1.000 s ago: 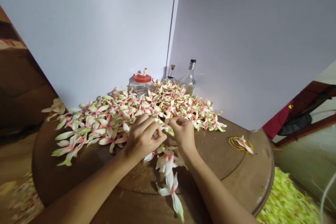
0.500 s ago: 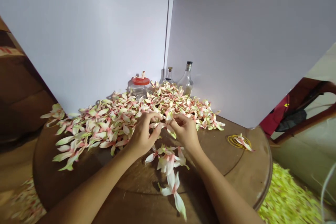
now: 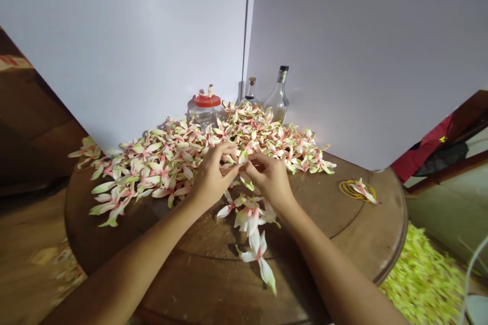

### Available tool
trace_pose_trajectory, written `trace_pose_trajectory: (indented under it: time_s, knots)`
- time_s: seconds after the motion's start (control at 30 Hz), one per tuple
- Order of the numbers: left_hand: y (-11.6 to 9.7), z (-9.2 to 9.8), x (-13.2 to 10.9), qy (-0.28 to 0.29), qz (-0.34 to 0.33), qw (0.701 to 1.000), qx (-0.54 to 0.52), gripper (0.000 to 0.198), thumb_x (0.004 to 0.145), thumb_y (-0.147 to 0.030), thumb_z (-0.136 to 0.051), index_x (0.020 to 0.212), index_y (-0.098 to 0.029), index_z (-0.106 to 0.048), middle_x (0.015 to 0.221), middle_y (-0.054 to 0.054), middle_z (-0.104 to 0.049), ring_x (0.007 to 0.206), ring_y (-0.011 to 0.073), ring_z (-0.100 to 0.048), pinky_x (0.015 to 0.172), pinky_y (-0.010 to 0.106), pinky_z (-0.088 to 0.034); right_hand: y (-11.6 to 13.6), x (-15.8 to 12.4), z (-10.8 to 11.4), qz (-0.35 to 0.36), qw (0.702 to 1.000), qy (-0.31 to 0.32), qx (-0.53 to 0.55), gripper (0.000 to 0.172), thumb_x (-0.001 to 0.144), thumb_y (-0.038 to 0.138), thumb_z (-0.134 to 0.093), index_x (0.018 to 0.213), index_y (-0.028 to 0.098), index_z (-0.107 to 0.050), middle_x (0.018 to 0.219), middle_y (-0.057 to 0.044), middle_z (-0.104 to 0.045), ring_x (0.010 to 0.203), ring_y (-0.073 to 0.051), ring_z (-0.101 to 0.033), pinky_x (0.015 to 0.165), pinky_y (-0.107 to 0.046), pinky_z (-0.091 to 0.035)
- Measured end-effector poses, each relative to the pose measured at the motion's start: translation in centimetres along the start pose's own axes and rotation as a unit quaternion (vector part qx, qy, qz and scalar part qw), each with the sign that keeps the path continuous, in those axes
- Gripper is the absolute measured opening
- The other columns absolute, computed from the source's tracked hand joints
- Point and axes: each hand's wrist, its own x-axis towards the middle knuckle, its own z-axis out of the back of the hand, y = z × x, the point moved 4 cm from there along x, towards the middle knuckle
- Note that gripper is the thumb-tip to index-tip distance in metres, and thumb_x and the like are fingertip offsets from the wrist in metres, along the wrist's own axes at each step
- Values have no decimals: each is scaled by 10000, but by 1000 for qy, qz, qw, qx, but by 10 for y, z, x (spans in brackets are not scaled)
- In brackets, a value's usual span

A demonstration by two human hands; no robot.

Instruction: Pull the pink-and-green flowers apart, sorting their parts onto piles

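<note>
The flower, white and pale green, is between the fingertips of both hands, above the tabletop and in front of the pile. At the left, this broad pile of pink-and-white flowers begins and spreads along the far side. Next comes the left hand, its grip nearly closed, thumb and forefinger curved onto the flower. Beyond it stands a clear jar with a red lid. In the middle, loose flowers lie on the near part; at the far side is a small stoppered bottle. The right hand has its grip pinched on the flower; a taller bottle stands beyond. At the right, another flower lies across a yellow coil, and a yellow-green heap lies lower, beside the tabletop.
</note>
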Motion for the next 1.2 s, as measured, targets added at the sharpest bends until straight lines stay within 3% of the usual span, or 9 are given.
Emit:
trace_pose_trajectory:
  time_s: [0.1,0.2,0.37,0.5,0.63,0.77,0.9,1.0,1.2]
  knots:
    - [-2,-1,1,25,-23,999,13,344,920,-126,-612,1252,-212,-589,1066,75,-645,1024,197,-610,868,360,-536,3,0,0,15,1000,19,5,193,871,274,-593,872,139,-732,679,-4,-658,586,-107,-493,582,-230,-365]
    - [-6,0,3,21,-69,997,23,160,917,-124,-611,1050,-197,-659,1082,76,-609,1055,207,-597,890,387,-527,5,-1,-1,16,999,28,-6,163,853,234,-592,820,141,-721,650,11,-630,578,-97,-463,570,-228,-344]
    - [-10,3,2,14,-91,996,-8,114,917,-95,-592,983,-188,-597,1046,59,-663,1059,197,-621,936,400,-507,1,1,0,-7,1000,7,7,182,859,266,-589,784,144,-702,627,22,-585,566,-92,-438,554,-235,-319]
    - [-10,3,-2,52,-83,994,-53,160,963,-151,-539,1107,-203,-588,1119,85,-684,1105,202,-635,963,396,-514,-8,5,5,-50,998,-15,18,213,850,293,-585,719,149,-671,583,32,-513,561,-98,-407,536,-242,-286]
    - [-7,0,-4,119,-52,984,-124,323,1033,-442,-425,1179,-208,-592,1164,127,-686,1093,224,-661,957,409,-534,-7,7,12,-46,999,-29,6,194,838,260,-579,719,144,-678,575,33,-514,549,-94,-385,535,-252,-269]
    - [6,-2,-2,100,39,977,-184,377,1047,-480,-357,1124,-202,-599,1032,110,-718,1005,215,-706,911,392,-558,0,5,12,-6,998,-27,-52,196,835,239,-581,716,147,-705,572,28,-541,538,-91,-385,541,-262,-270]
    - [17,-9,-1,114,69,980,-150,191,971,-321,-591,1119,-201,-596,973,65,-710,936,188,-707,801,313,-562,2,2,7,27,997,-14,-72,220,860,241,-567,718,153,-710,584,21,-564,554,-92,-425,571,-260,-300]
    - [17,-12,-1,128,18,988,-80,275,878,-193,-676,1143,-199,-604,1064,65,-675,973,188,-672,817,314,-547,1,2,5,41,996,-15,-82,208,854,233,-578,692,151,-679,589,23,-556,583,-96,-446,602,-258,-323]
    - [13,-11,0,128,-65,988,58,84,889,-222,-675,967,-193,-676,1065,54,-646,973,198,-634,854,351,-535,-5,4,4,15,995,-14,-95,200,866,197,-544,733,135,-680,630,8,-553,636,-105,-442,635,-258,-334]
